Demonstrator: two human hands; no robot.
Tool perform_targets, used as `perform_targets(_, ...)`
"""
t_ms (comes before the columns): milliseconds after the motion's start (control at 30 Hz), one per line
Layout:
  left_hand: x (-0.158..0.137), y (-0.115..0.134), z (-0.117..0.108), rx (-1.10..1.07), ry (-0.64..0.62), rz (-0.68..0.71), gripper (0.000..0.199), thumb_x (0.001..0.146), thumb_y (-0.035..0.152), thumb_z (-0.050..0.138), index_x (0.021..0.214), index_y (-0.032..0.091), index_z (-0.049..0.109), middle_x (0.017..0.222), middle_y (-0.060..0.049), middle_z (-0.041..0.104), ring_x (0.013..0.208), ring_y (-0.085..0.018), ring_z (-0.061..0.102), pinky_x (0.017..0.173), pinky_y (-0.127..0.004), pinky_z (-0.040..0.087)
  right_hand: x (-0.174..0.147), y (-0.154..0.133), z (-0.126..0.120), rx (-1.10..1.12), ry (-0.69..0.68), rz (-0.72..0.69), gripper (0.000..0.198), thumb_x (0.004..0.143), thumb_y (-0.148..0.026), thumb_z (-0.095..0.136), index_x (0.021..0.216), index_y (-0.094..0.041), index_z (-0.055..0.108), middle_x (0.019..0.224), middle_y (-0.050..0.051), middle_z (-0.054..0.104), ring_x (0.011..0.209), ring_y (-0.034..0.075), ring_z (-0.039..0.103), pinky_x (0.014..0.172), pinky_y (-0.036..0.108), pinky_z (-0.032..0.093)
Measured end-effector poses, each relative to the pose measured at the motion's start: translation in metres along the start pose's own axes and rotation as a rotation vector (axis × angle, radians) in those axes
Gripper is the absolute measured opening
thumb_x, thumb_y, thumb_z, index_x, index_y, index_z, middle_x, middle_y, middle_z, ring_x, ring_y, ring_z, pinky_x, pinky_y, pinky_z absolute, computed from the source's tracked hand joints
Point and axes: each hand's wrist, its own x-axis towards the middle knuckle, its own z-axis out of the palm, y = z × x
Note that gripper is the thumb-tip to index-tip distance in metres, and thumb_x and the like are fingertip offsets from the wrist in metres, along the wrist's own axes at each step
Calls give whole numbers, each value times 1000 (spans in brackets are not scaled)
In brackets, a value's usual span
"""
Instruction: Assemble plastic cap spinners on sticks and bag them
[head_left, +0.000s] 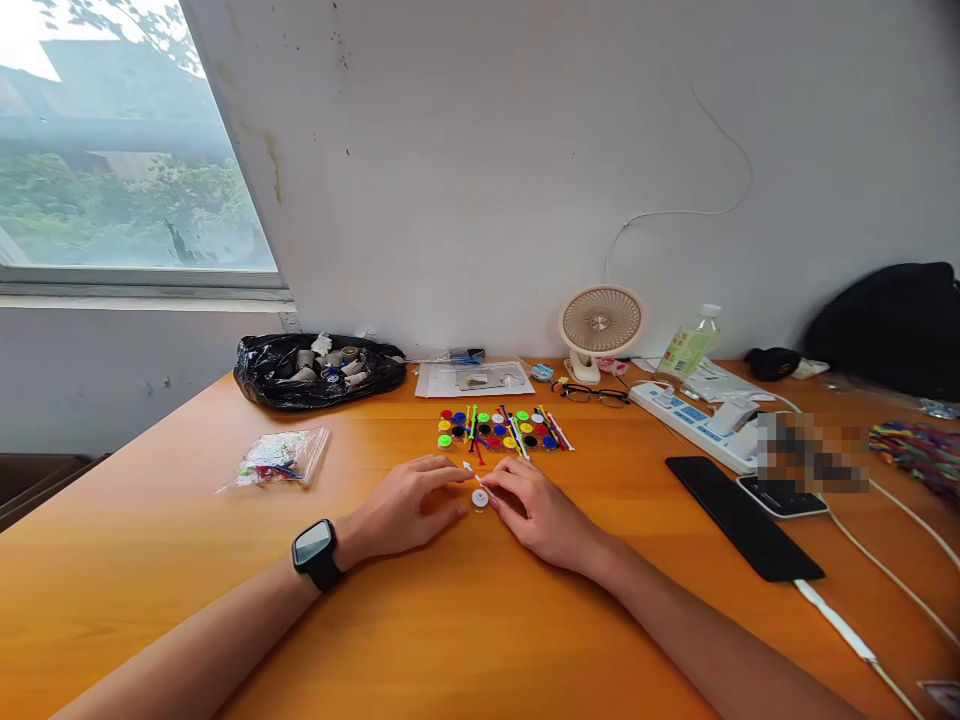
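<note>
My right hand (538,508) pinches a thin white arrow-shaped plastic stick (477,477) near its lower end. The pointed tip of the stick angles up and to the left. My left hand (409,508) has its fingers stretched out and its thumb apart, with the index fingertip close to the stick; whether they touch is hard to see. A round white plastic disc (480,497) sits on the table between the two hands. Just beyond them lie several coloured discs (445,441) in rows, with bundles of coloured arrow sticks (517,436) among them.
On the wooden table (360,640), a clear bag of small parts (277,460) lies left. Behind are a black plastic bag (259,375), a fan (602,322), eyeglasses (596,396) and a bottle (688,345). To the right are a power strip (690,425) and a black phone (739,515) with cables.
</note>
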Motion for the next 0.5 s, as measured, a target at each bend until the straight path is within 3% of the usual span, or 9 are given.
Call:
perform_targets(133,2,14,1,-6,-69,139,30,101,30,60,128,26,72,118,-8,74,108,-21,68,97,-34,56,0,2,-1,5,21,51,18,102,-18,58,112,-23,71,106,7,68,102,24,63,93,39,52)
perform_targets(300,2,15,4,-6,-43,144,30,102,29,58,130,26,71,120,-9,74,109,-22,69,97,-35,57,1,4,-3,-5,37,69,20,102,-20,58,115,-25,73,104,7,68,100,23,64,91,37,52)
perform_targets(400,1,10,5,-4,-8,110,28,104,33,58,125,24,73,110,-9,76,101,-21,70,91,-33,58,2,5,-4,-19,35,82,14,101,-20,60,98,-23,73,97,6,68,94,22,64,84,35,51)
perform_targets(500,1,7,4,4,46,71,27,107,33,54,107,21,77,93,-7,75,86,-18,68,81,-30,55,2,7,-4,-40,65,104,11,100,-20,61,91,-21,68,92,5,68,88,21,63,80,34,50)
